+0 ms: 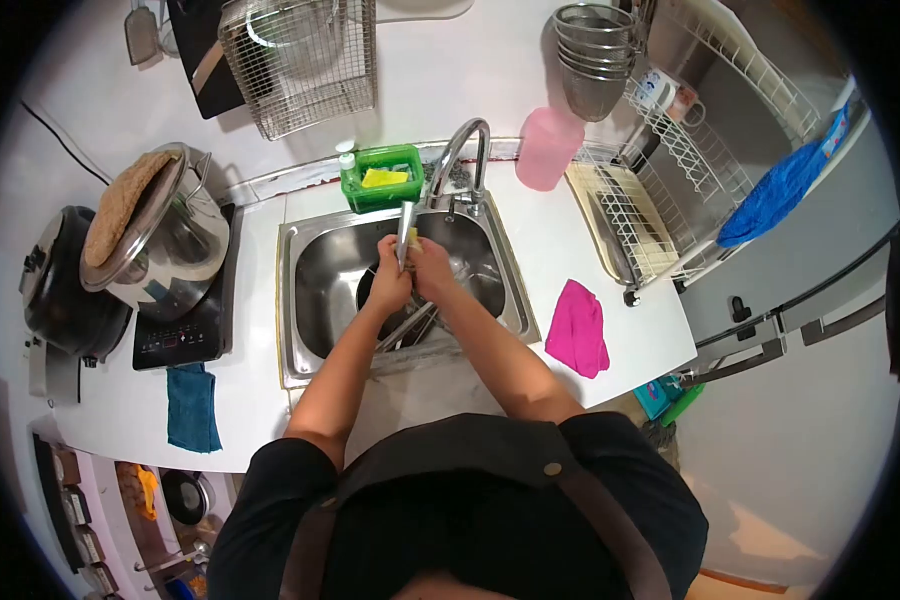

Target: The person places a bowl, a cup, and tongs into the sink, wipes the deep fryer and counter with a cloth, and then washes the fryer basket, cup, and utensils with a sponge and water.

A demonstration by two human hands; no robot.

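Note:
Over the steel sink (315,270), my left hand (390,278) is closed around the lower part of a shiny metal utensil (406,225) that points up toward the faucet (483,150). Close beside it, my right hand (430,270) is closed on something yellowish at the utensil, probably a sponge, mostly hidden by the fingers. Beneath my hands, metal utensils (410,328) and a dark pan, partly covered, lie in the basin.
Behind the sink stands a green tub (380,202) with a yellow sponge (384,177). A pink cloth (577,330) and wire dish rack (660,235) are on the right. Left are a large pot (175,245), induction cooker (180,342) and blue cloth (192,408).

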